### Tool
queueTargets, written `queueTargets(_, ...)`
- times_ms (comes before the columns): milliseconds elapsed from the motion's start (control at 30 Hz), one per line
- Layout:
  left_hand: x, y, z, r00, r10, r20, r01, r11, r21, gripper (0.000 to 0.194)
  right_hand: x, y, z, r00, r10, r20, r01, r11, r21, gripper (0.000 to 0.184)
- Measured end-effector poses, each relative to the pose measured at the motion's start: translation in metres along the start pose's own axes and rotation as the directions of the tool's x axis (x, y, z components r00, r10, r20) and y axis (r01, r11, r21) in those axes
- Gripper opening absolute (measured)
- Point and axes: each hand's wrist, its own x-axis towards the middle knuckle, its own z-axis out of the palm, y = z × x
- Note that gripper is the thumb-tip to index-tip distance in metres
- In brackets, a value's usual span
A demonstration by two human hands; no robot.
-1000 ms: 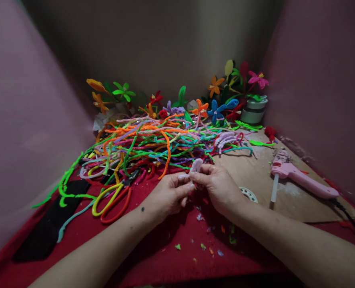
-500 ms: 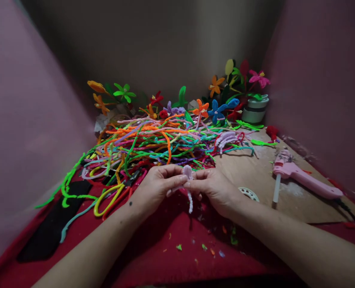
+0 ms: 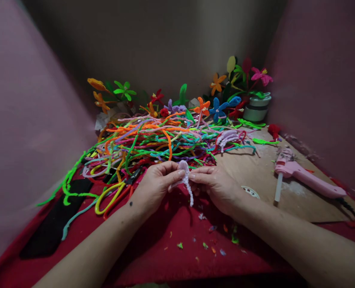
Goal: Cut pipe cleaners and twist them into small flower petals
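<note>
A lilac pipe cleaner [image 3: 183, 166], bent into a rounded petal-like loop with a twisted tail hanging down, is pinched between the thumb and fingers of my left hand [image 3: 162, 180]. From the other side, my right hand [image 3: 215, 182] has its thumb and forefinger closed at the edge of the same piece, just below the loop. The other fingers of both hands are curled under and partly hidden. Behind my hands spreads a big heap of coloured pipe cleaners [image 3: 147, 138]. Yellow-and-orange-handled scissors [image 3: 114, 196] lie left of my left wrist.
On a brown board [image 3: 240, 164] at right rest a pink glue gun [image 3: 309, 180], a pale round disc [image 3: 250, 192] and a lilac pipe-cleaner bundle [image 3: 228, 138]. Pipe-cleaner flowers and a striped pot [image 3: 257, 109] stand at the back. Scraps dot the red cloth [image 3: 153, 256].
The lilac piece has shifted slightly left and turned, showing more of its loop and tail. My right fingertips have drawn back a little from its middle towards its right edge.
</note>
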Motion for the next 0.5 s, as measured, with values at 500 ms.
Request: queueTargets(500,0.0004,-0.0072,0.0073,0.999,-0.007,0.032,0.009,0.998,-0.057,0.013,-0.0018,-0.0031,0.0021,0.996,0.064,-0.060,-0.068,0.995,-0.069,0.014)
